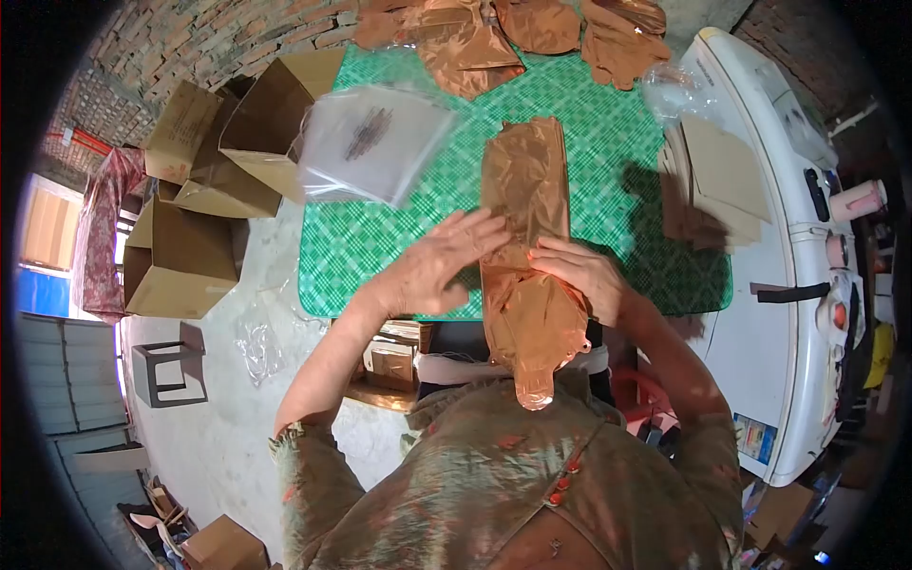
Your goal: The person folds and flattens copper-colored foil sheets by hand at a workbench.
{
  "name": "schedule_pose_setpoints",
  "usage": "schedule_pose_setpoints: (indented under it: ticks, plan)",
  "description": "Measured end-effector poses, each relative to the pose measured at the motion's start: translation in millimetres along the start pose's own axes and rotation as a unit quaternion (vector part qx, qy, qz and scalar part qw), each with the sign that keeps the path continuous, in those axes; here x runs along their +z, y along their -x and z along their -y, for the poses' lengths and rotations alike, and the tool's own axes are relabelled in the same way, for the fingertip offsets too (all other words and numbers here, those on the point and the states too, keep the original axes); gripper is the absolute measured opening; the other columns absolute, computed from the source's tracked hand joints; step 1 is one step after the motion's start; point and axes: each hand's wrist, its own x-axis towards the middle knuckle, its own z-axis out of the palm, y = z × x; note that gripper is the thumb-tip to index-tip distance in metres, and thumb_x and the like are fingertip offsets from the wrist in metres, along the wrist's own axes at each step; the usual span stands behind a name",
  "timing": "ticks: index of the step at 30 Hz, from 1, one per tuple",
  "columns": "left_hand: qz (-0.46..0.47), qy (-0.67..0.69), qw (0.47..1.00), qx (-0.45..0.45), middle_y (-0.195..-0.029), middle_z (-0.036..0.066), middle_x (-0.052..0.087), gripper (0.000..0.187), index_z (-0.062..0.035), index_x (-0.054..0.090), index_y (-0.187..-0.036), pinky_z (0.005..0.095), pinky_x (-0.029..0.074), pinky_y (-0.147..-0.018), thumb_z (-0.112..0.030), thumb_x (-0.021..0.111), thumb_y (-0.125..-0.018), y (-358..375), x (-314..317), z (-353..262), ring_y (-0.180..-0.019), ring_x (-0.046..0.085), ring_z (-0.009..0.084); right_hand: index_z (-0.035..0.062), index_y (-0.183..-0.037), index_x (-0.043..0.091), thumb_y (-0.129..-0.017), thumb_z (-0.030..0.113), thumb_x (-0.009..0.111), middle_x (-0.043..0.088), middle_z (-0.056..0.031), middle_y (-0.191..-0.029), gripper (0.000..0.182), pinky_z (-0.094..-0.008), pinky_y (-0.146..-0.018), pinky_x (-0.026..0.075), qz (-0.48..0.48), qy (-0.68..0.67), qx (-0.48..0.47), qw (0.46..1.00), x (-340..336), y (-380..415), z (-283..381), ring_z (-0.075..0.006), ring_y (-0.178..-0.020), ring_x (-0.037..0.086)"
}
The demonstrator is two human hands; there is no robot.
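Note:
A long copper-coloured foil piece (524, 180) lies lengthwise on the green checked tablecloth (608, 133), its lower end hanging over the table's near edge against the person's clothing. My left hand (442, 261) is at the foil's left side, fingers apart, fingertips at its edge. My right hand (581, 275) lies on the foil's right side with its fingers stretched across it. Nothing is visibly held in either hand. To the upper left is a stack of clear plastic bags (375, 142).
More copper foil pieces (465, 47) lie at the table's far edge. Brown cardboard sheets (717, 176) rest at right, beside a white appliance (760, 361). Open cardboard boxes (190, 271) stand at left, with a dark-framed stool (171, 370) on the floor.

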Motion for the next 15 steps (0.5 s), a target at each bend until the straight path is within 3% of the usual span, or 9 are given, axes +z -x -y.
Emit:
schedule_pose_setpoints:
  ticks: [1,2,5,6,9,11,15]
  plan:
    - [-0.005,0.017,1.0,0.007,-0.166,0.016,0.042,0.093,-0.0098,0.048,-0.157,0.0548,0.021,-0.131,-0.009,0.062,-0.066,-6.0,-5.5,4.8,-0.159,0.031,0.0344,-0.0027,-0.133,0.065,-0.09,0.024,0.07,0.065,-0.0185,-0.141,0.051,-0.0446,-0.114,0.05,-0.002,-0.006,-0.003,1.0,-2.0,-0.7,1.6,-0.0369,-0.141,0.055]
    - [-0.034,-0.021,0.999,0.017,-0.162,0.018,0.046,0.071,-0.0067,0.051,-0.154,0.054,0.028,-0.128,-0.012,0.062,-0.083,-13.7,-11.1,7.4,-0.154,0.038,0.0355,-0.0027,-0.133,0.064,-0.089,0.024,0.07,0.065,-0.0186,-0.141,0.051,-0.0448,-0.114,0.05,-0.004,-0.013,-0.006,1.0,-3.4,-1.1,2.2,-0.0372,-0.141,0.055]
    - [-0.062,-0.068,0.995,0.025,-0.158,0.017,0.052,0.053,-0.0053,0.057,-0.148,0.051,0.031,-0.127,-0.02,0.059,-0.098,-37.0,1.5,33.0,-0.151,0.043,0.0343,-0.0029,-0.132,0.065,-0.089,0.023,0.07,0.065,-0.0187,-0.141,0.05,-0.0449,-0.113,0.05,-0.002,-0.002,-0.005,1.0,-0.5,0.0,0.6,-0.0379,-0.14,0.056]
    - [-0.069,-0.073,0.994,0.035,-0.153,0.016,0.057,0.044,-0.0042,0.063,-0.142,0.048,0.033,-0.126,-0.029,0.055,-0.106,-43.5,3.3,34.2,-0.149,0.046,0.0336,-0.0028,-0.131,0.065,-0.089,0.024,0.071,0.065,-0.0187,-0.141,0.051,-0.045,-0.113,0.051,-0.001,-0.002,-0.004,1.0,0.1,0.1,1.3,-0.038,-0.14,0.056]
    - [-0.001,-0.026,0.999,0.04,-0.157,0.013,0.055,0.044,-0.0051,0.063,-0.144,0.0491,0.027,-0.129,-0.031,0.052,-0.109,-50.3,19.4,55.3,-0.153,0.04,0.0326,-0.0016,-0.131,0.066,-0.087,0.025,0.074,0.066,-0.018,-0.14,0.052,-0.0452,-0.112,0.051,0.001,-0.007,0.0,1.0,-3.4,-2.8,0.6,-0.0381,-0.139,0.057]
    - [-0.003,0.016,0.999,0.034,-0.155,0.014,0.056,0.044,-0.0041,0.066,-0.14,0.0487,0.027,-0.13,-0.032,0.05,-0.11,-47.9,26.8,63.0,-0.153,0.04,0.0327,0.0004,-0.132,0.066,-0.084,0.023,0.077,0.068,-0.0164,-0.139,0.054,-0.0454,-0.111,0.05,0.003,-0.03,0.006,1.0,-5.2,-4.7,-1.6,-0.0378,-0.137,0.059]
    - [-0.003,0.069,0.998,0.007,-0.152,0.013,0.059,0.046,-0.0024,0.07,-0.135,0.0462,0.028,-0.13,-0.032,0.044,-0.11,-49.4,22.8,60.9,-0.15,0.044,0.0319,0.0001,-0.129,0.067,-0.085,0.033,0.08,0.069,-0.0206,-0.135,0.056,-0.0443,-0.109,0.051,0.013,-0.114,-0.011,0.993,-14.6,-11.3,-21.0,-0.0362,-0.134,0.062]
